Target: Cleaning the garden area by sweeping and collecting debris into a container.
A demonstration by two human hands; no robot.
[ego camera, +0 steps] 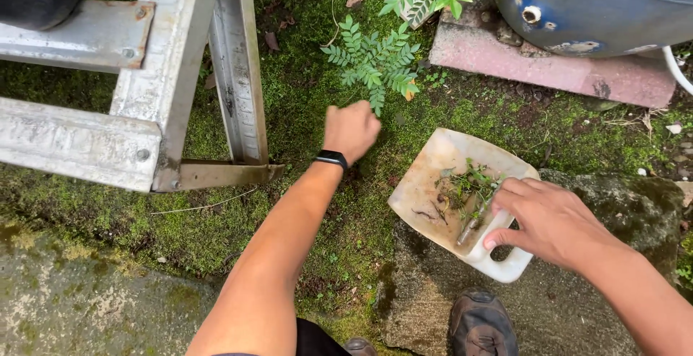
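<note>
My left hand (351, 129) reaches forward over the mossy ground, fingers closed at the base of a small leafy green plant (374, 61); a black band sits on that wrist. My right hand (543, 220) grips the handle of a dirty white scoop (433, 175) cut from a plastic jug. The scoop rests on a stone and holds a small heap of pulled weeds (468, 187). What lies inside my left fist is hidden.
A grey metal ladder frame (151, 81) lies at the left. A blue drum (599, 2) stands on a pink slab (556, 67) at the top right. Mossy stone (635, 197) and my shoe (481, 323) are below.
</note>
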